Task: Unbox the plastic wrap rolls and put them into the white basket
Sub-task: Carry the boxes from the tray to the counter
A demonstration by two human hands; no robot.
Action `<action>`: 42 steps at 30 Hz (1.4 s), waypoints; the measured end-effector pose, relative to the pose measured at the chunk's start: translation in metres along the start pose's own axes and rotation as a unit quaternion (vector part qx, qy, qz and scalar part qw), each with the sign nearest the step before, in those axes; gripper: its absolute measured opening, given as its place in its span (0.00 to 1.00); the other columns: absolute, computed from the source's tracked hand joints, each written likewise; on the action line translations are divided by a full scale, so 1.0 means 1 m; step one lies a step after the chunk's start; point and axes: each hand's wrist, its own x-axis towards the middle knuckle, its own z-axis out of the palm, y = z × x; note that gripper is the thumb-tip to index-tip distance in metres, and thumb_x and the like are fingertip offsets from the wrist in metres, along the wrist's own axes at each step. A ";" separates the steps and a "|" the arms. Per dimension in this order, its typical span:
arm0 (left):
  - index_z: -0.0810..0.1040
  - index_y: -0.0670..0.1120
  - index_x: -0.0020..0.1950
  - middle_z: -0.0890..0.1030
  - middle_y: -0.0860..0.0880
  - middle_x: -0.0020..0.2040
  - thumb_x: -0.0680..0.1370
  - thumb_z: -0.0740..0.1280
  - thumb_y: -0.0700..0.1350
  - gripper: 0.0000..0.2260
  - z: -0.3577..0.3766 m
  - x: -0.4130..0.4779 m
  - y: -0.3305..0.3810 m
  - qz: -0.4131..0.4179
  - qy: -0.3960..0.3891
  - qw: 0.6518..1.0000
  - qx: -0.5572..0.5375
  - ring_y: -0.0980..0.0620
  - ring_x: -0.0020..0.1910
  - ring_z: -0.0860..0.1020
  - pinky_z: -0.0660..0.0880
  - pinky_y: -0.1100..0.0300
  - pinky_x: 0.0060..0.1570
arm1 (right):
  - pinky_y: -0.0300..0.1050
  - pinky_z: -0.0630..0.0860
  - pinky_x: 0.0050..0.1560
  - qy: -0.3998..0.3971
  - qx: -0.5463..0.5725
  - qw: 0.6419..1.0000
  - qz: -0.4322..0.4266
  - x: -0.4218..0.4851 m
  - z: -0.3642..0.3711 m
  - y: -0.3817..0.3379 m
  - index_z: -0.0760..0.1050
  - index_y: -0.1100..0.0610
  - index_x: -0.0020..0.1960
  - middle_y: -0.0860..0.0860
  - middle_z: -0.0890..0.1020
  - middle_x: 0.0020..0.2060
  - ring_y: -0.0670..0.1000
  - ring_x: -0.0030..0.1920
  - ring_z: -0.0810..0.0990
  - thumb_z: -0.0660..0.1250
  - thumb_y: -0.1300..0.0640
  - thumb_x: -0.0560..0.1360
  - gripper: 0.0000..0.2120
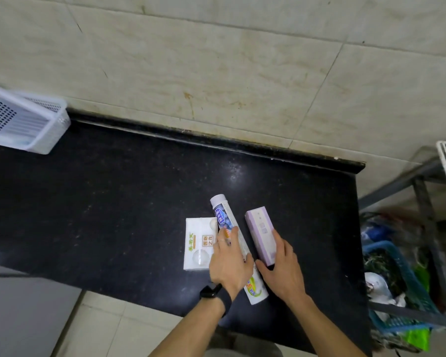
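Three packages lie close together on the black counter (pixel 113 202) at about 5 o'clock in the view: a flat white box (pixel 198 244), a long printed roll box (pixel 232 238) slanting across its right edge, and a lilac box (pixel 260 235) just beside that. The left hand (pixel 229 264) rests on the middle of the printed box, fingers laid loosely forward and thumb tucked against its right side, not pinching. The right hand (pixel 283 266) curls around the near end of the lilac box, thumb on its left face and fingers over the top. Such cartons are likely light and fairly stiff but crushable, with smooth card that could slip, so a grasp across the narrow sides near one end flap seems best. The white basket (pixel 49 130) sits well apart at 10 o'clock, against the wall.
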 end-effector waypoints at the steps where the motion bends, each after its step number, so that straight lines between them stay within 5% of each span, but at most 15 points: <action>1: 0.49 0.51 0.81 0.55 0.44 0.78 0.77 0.63 0.54 0.36 0.003 0.000 0.005 -0.021 -0.010 1.000 0.008 0.44 0.73 0.63 0.75 0.50 0.60 | 0.58 0.74 0.65 -0.002 0.001 1.000 -0.001 0.001 0.001 0.001 0.41 0.40 0.79 0.52 0.62 0.75 0.57 0.70 0.68 0.71 0.40 0.72 0.48; 6: 0.38 0.46 0.80 0.66 0.41 0.70 0.79 0.62 0.54 0.40 0.017 0.009 0.021 -0.177 -0.067 0.979 -0.072 0.40 0.63 0.75 0.74 0.47 0.58 | 0.54 0.74 0.63 -0.014 0.003 1.000 -0.004 0.003 0.000 0.005 0.38 0.39 0.79 0.55 0.69 0.69 0.56 0.67 0.69 0.69 0.43 0.73 0.48; 12: 0.37 0.43 0.80 0.64 0.39 0.70 0.78 0.65 0.52 0.43 0.029 0.016 0.029 -0.197 -0.049 0.971 -0.127 0.37 0.62 0.76 0.74 0.47 0.59 | 0.55 0.75 0.61 -0.046 0.042 0.998 -0.011 0.007 -0.010 0.011 0.41 0.39 0.79 0.53 0.72 0.68 0.55 0.65 0.71 0.70 0.42 0.74 0.46; 16: 0.45 0.45 0.80 0.70 0.38 0.68 0.75 0.69 0.52 0.43 0.017 0.026 0.026 -0.206 -0.048 0.957 -0.199 0.38 0.62 0.76 0.73 0.50 0.62 | 0.57 0.75 0.63 -0.053 0.106 0.993 -0.019 0.008 -0.025 0.011 0.47 0.38 0.79 0.49 0.71 0.72 0.54 0.66 0.73 0.71 0.43 0.72 0.45; 20: 0.63 0.50 0.73 0.81 0.52 0.56 0.73 0.70 0.49 0.30 -0.019 0.030 0.014 -0.164 -0.048 0.923 -0.344 0.53 0.50 0.80 0.76 0.58 0.50 | 0.54 0.76 0.60 -0.029 0.177 0.984 -0.012 0.006 -0.041 -0.006 0.50 0.31 0.75 0.43 0.73 0.70 0.50 0.64 0.75 0.71 0.40 0.69 0.42; 24: 0.65 0.57 0.70 0.82 0.56 0.55 0.71 0.71 0.49 0.29 -0.075 0.020 -0.011 -0.147 -0.014 0.895 -0.421 0.54 0.52 0.82 0.79 0.50 0.57 | 0.47 0.74 0.54 -0.008 0.225 0.973 -0.045 0.006 -0.047 -0.055 0.54 0.29 0.72 0.38 0.74 0.64 0.47 0.60 0.77 0.71 0.37 0.65 0.41; 31: 0.61 0.59 0.75 0.81 0.55 0.56 0.70 0.72 0.49 0.36 -0.187 -0.022 -0.120 -0.151 0.126 0.866 -0.460 0.53 0.53 0.82 0.79 0.47 0.58 | 0.28 0.72 0.40 -0.064 0.228 0.956 -0.174 0.003 -0.009 -0.194 0.55 0.23 0.68 0.26 0.73 0.55 0.33 0.50 0.77 0.75 0.41 0.66 0.39; 37: 0.57 0.59 0.76 0.80 0.55 0.57 0.72 0.72 0.49 0.37 -0.257 -0.076 -0.271 -0.198 0.222 0.833 -0.466 0.51 0.53 0.82 0.79 0.46 0.57 | 0.39 0.75 0.44 -0.115 0.191 0.942 -0.250 -0.028 0.070 -0.322 0.56 0.28 0.70 0.29 0.75 0.55 0.38 0.51 0.79 0.72 0.39 0.63 0.41; 42: 0.57 0.58 0.76 0.79 0.61 0.55 0.69 0.71 0.51 0.38 -0.303 -0.110 -0.398 -0.216 0.268 0.817 -0.462 0.56 0.51 0.82 0.80 0.51 0.55 | 0.36 0.74 0.44 -0.154 0.176 0.930 -0.284 -0.062 0.146 -0.417 0.55 0.26 0.69 0.30 0.75 0.57 0.37 0.52 0.79 0.73 0.41 0.67 0.39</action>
